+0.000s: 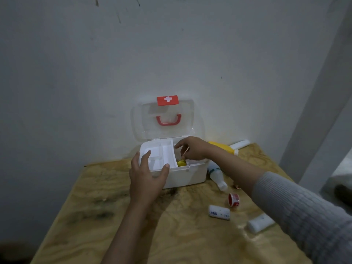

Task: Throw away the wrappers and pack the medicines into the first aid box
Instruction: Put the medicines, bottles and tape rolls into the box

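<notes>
At the plywood tabletop's (pixel 133 225) far edge stands the open white plastic first aid box (pixel 183 176). The left hand (pixel 146 174) grips its white inner tray (pixel 162 151), seemingly holding it aside so the right hand (pixel 192 149), pinching a thin stick (pixel 185 151), can reach the compartment beneath. A rolled white bandage (pixel 219 212) lies near the right edge.

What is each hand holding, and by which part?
Left hand grips the white inner tray at its front-left corner; right hand pinches a thin stick, roughly mid-length.
</notes>
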`<action>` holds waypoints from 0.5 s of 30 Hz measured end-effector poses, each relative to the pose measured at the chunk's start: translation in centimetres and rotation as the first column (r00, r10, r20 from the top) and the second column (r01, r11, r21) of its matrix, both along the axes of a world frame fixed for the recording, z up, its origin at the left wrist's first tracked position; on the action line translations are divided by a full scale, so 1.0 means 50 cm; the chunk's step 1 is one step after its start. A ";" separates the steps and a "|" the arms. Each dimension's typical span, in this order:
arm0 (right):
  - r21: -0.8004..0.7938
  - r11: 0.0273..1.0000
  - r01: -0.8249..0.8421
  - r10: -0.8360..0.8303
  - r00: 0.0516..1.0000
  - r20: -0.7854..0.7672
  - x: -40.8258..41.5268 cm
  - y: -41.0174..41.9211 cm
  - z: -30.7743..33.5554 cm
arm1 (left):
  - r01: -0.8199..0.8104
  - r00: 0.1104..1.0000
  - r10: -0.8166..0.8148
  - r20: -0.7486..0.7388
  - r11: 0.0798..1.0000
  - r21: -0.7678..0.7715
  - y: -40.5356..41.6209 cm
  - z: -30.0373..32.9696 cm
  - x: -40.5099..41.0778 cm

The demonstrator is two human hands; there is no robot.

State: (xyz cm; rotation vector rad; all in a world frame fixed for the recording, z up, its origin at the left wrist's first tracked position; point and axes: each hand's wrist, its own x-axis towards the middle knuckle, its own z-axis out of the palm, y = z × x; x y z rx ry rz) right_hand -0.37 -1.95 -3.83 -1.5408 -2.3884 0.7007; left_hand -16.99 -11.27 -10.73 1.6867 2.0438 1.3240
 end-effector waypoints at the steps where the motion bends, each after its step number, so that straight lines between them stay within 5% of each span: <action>1: -0.021 1.000 0.007 -0.008 0.999 -0.035 0.003 0.002 0.004 | -0.004 1.000 0.004 0.001 1.000 0.000 0.000 0.000 0.000; 15: 0.227 0.945 0.237 -0.198 0.964 -0.180 0.174 -0.120 0.062 | 0.011 1.000 -0.011 0.025 1.000 -0.012 0.005 -0.007 -0.004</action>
